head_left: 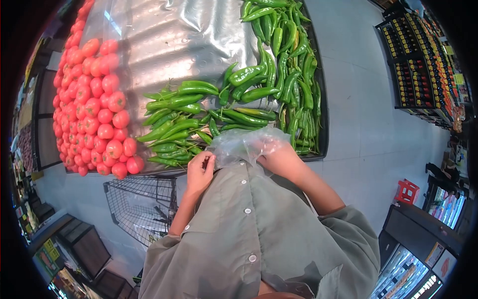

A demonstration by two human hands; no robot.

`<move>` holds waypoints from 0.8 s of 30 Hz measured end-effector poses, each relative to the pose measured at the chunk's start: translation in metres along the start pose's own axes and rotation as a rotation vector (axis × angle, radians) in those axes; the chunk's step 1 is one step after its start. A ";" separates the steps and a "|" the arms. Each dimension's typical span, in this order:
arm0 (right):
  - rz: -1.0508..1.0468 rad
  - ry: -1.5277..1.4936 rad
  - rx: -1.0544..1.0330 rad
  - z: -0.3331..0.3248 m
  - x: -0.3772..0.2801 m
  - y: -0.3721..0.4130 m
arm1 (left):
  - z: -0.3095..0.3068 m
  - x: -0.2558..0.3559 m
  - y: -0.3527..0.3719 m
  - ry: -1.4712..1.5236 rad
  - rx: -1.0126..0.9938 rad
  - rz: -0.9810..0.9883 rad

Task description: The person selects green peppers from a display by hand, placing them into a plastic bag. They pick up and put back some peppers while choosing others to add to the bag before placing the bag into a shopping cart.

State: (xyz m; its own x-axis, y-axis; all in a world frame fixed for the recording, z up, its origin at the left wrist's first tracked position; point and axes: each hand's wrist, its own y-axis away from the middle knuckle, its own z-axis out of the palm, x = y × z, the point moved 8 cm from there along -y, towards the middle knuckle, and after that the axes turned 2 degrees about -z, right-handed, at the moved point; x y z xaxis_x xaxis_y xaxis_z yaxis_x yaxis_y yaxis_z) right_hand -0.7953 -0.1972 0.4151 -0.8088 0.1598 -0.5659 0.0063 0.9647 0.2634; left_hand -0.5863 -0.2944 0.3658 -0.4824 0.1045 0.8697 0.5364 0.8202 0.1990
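Note:
A clear, crumpled plastic bag point(236, 145) spans the space between my two hands, in front of the shirt and over the near edge of the produce stand. My left hand point(200, 172) is closed, its curled fingers and thumb at the bag's left edge. On the other side, my right hand point(277, 158) has the film bunched around its fingers, which show only dimly through the plastic. Just beyond the bag lie long green peppers point(174, 130), heaped along the front of the stand. More green peppers point(294, 74) run up its right side.
Stacked tomatoes point(92, 114) fill the stand's left side, beside a bare silvery sheet point(164, 45). A wire shopping cart point(139, 204) stands at lower left. Bottle shelves point(416, 60) and a red plastic stool or crate point(407, 191) are off to the right.

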 end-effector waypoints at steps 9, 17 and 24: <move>0.394 -0.795 -0.015 -0.068 0.046 0.079 | -0.016 -0.017 -0.005 0.033 0.120 -0.058; 0.131 -2.100 0.279 -0.070 0.058 0.073 | -0.010 -0.023 -0.014 0.051 0.054 -0.043; 0.024 -1.950 0.367 -0.076 0.043 0.056 | -0.017 0.035 -0.016 -0.023 0.142 0.014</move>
State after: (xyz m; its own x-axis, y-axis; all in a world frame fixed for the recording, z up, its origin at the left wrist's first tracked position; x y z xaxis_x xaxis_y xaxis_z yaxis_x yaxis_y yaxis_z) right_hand -0.8741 -0.1522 0.4647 0.8159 -0.1026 -0.5690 0.3106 0.9079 0.2816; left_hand -0.5999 -0.3133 0.4004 -0.4920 0.1276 0.8612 0.4403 0.8898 0.1197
